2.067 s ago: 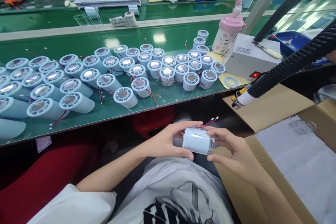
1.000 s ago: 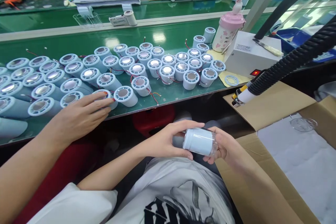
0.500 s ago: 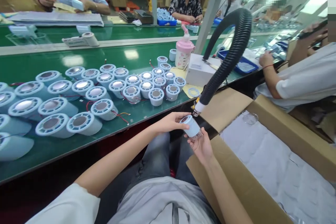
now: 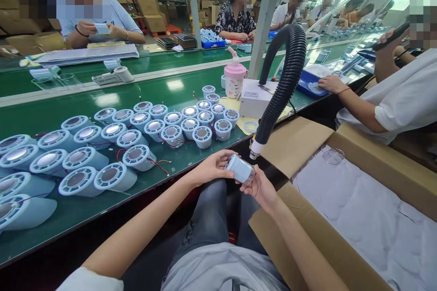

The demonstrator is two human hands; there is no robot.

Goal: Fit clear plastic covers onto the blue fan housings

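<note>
The green surface spans most of the view, which has lifted and swung right, so the co-workers opposite and the open box now show more fully. Blue cylinders crowd the surface; the other person's hand that reached over them 1 s ago is gone, and 1 cylinder now fills the front gap there, so the stock within reach looks 1 larger. The black hose arches down from the white unit, its tip near the held part yet apart from it. The left hand and right hand have moved closer to that tip, both grips narrowed around the same part, the left at its upper end, the right at its lower end. The part has tipped flatter: its ringed end, in sight 0.5 s ago, is out of view, and its clear sleeve shows past the blue, which suggests the handling centres on the sleeve rather than the hose; any wires on this part cannot be made out
</note>
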